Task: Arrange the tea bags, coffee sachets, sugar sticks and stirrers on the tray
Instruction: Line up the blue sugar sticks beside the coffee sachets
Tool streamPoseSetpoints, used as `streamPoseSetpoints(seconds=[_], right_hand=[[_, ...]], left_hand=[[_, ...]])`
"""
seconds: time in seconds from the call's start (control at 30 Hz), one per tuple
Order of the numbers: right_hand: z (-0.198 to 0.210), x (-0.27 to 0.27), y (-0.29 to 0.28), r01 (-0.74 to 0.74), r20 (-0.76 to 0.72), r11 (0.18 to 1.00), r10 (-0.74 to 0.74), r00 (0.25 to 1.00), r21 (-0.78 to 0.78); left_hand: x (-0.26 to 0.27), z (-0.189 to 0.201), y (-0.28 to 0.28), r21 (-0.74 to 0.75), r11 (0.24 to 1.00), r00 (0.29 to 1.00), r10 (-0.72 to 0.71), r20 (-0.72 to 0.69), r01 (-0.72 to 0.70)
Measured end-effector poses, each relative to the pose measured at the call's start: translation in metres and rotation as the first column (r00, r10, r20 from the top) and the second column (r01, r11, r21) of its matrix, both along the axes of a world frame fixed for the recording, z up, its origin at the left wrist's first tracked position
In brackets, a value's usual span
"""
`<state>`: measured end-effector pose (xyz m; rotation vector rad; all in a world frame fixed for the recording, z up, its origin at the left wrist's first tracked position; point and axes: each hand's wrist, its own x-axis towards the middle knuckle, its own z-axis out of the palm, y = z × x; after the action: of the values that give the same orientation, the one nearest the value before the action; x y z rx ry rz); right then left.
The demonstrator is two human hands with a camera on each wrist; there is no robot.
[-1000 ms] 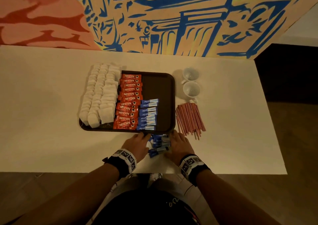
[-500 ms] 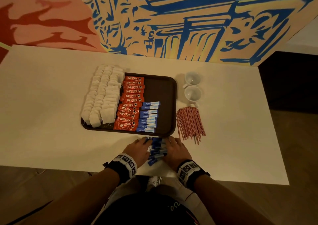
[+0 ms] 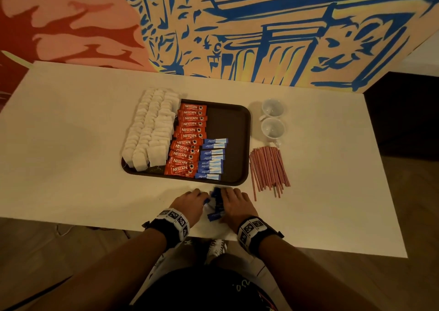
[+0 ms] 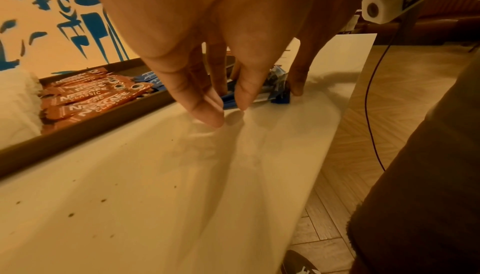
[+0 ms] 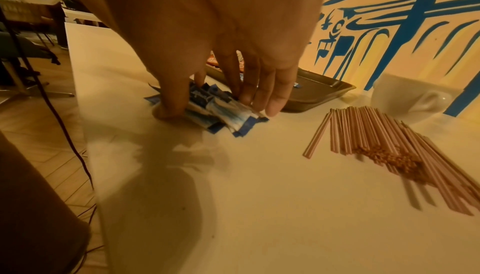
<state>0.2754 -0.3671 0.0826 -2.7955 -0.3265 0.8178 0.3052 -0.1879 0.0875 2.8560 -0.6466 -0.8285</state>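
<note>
Both your forearms reach forward side by side, wrists banded. Your left hand (image 3: 190,203) points its fingers (image 4: 207,114) down, tips close together. Your right hand (image 3: 235,205) sits just beside it, thumb and fingers (image 5: 275,101) spread downward in a loose grip.
</note>
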Motion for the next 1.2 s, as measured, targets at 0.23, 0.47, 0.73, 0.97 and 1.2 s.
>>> streamPoseSetpoints(seconds=[0.23, 0.47, 0.73, 0.97, 1.2], right_hand=[[0.001, -0.002, -0.009, -0.021, 0.015, 0.999, 0.020, 1.000, 0.044], [0.000, -0.002, -0.019, -0.060, 0.023, 0.998, 0.061, 0.998, -0.016], [-0.001, -0.001, -0.021, -0.070, 0.022, 0.997, 0.071, 0.997, -0.036], [-0.002, 0.003, -0.018, -0.001, -0.052, 0.999, -0.002, 0.999, -0.047], [0.015, 0.005, -0.017, 0.067, -0.069, 0.996, -0.064, 0.996, 0.051]], left_hand=[[0.002, -0.002, 0.004, 0.074, 0.995, 0.998, -0.067, 0.018, 0.065], [0.005, -0.001, 0.012, 0.077, 0.994, 0.997, -0.073, 0.025, 0.071], [0.008, 0.007, 0.019, 0.093, 0.994, 0.998, -0.056, 0.016, 0.054], [0.009, 0.011, 0.015, 0.127, 0.992, 1.000, -0.019, 0.005, 0.018], [0.008, 0.017, 0.019, 0.041, 0.992, 0.992, 0.123, -0.004, -0.123]])
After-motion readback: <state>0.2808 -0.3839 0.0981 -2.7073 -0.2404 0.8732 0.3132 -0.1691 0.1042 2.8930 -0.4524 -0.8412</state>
